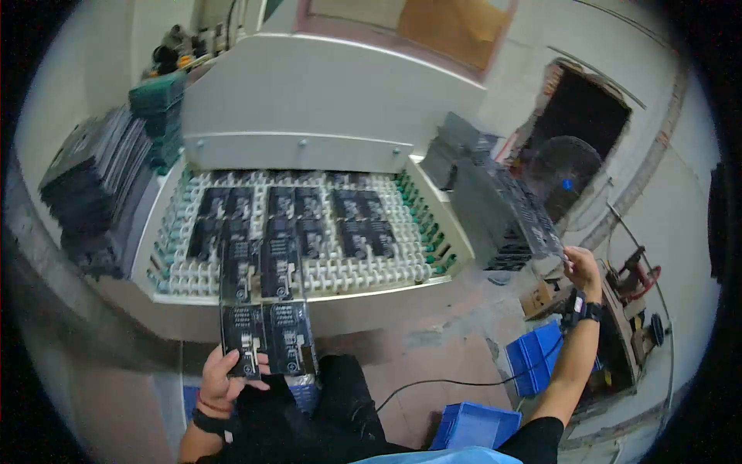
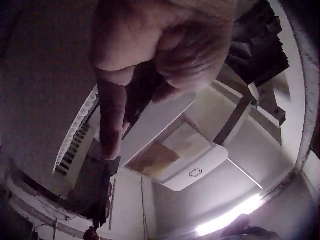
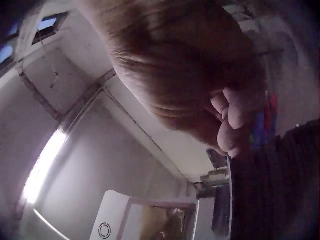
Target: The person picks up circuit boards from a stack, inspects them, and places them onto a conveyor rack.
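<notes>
My left hand grips the near left corner of a dark printed circuit board panel, thumb on top. The panel reaches forward over the front edge of a roller conveyor. Out to the right, my right hand pinches the near corner of a dark panel at the side of a stack of panels. In the right wrist view, bent fingertips meet the upper edge of a dark panel. The left wrist view has the thumb side of my left hand in shadow.
Several dark boards lie in rows on the conveyor's white rollers. A tall stack of dark panels stands at left, beside green trays. Blue bins sit on the floor by a black cable. A fan stands behind the right stack.
</notes>
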The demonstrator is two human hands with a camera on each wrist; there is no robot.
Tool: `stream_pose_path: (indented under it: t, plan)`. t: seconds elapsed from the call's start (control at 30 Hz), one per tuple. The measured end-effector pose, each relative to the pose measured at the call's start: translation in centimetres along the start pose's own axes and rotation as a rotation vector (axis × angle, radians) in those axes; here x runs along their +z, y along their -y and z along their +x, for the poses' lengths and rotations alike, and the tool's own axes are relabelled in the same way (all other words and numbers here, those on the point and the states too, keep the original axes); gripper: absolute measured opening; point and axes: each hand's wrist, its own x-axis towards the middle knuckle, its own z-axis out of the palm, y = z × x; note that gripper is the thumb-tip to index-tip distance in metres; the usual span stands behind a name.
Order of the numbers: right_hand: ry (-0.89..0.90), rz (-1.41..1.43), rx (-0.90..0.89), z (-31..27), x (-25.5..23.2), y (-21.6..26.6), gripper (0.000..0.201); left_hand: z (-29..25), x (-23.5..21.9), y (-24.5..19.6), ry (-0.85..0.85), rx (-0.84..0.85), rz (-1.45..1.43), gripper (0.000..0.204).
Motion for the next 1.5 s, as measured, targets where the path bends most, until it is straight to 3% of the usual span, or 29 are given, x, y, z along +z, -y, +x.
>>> stream_pose_path:
  t: [0.13, 0.23, 0.33, 0.47, 0.53, 0.6, 0.67, 0.77, 0.8, 0.87, 1.0, 1.37, 1.47, 1.5]
  plan:
    - [-0.156, 0.132, -0.121, -2.8, 2.4, -0.9, 0.009, -0.8, -0.9, -1.2, 0.007, -0.009, 0.022, 0.041]
    - [-0.153, 0.25, -0.287, -5.3, 4.5, -2.7, 0.013, -0.9, -1.3, -1.4, 0.024, 0.027, -0.016, 0.041]
    - [-0.118, 0.324, -0.3, -8.1, 6.1, -4.3, 0.015, -1.2, -2.4, -1.4, 0.035, 0.041, -0.032, 0.04]
    - [-0.184, 0.319, -0.411, -11.5, 12.6, -6.3, 0.019, -1.4, -2.2, -1.9, 0.025, 0.044, -0.026, 0.037]
    - [-0.221, 0.184, -0.488, -11.9, 14.7, -8.4, 0.023, -1.7, -2.6, -1.7, -0.049, 0.061, -0.006, 0.038]
    - [-0.147, 0.463, -0.295, -13.4, 19.5, -7.7, 0.023, -2.1, -3.1, -1.9, -0.071, 0.043, 0.022, 0.038]
    - [-0.037, 0.429, -0.241, -14.4, 23.1, -8.8, 0.016, -2.7, -3.4, -2.2, -0.1, 0.05, 0.033, 0.037]
    - [0.265, 0.545, -0.175, -15.6, 28.7, -11.6, 0.015, -3.2, -4.6, -2.2, -0.148, 0.051, 0.054, 0.036]
    - [0.06, 0.515, -0.132, -16.3, 30.8, -13.6, 0.013, -3.3, -5.2, -2.3, -0.165, 0.05, 0.055, 0.036]
    - [0.349, 0.615, -0.02, -16.9, 33.4, -15.8, 0.011, -3.4, -6.3, -2.4, -0.183, 0.054, 0.054, 0.036]
    - [0.538, 0.529, 0.075, -18.0, 37.5, -19.4, 0.012, -3.3, -7.6, -3.7, -0.174, 0.033, 0.08, 0.035]
    - [0.44, 0.488, 0.133, -17.0, 40.4, -18.2, 0.015, -0.5, -9.2, -5.4, -0.213, 0.027, 0.13, 0.035]
    - [0.408, 0.249, 0.155, -16.4, 39.9, -17.8, 0.018, 0.1, -10.0, -5.0, -0.221, 0.015, 0.114, 0.043]
    - [0.35, 0.094, 0.063, -16.3, 39.9, -17.6, 0.019, 0.3, -10.5, -4.7, -0.187, 0.007, 0.035, 0.05]
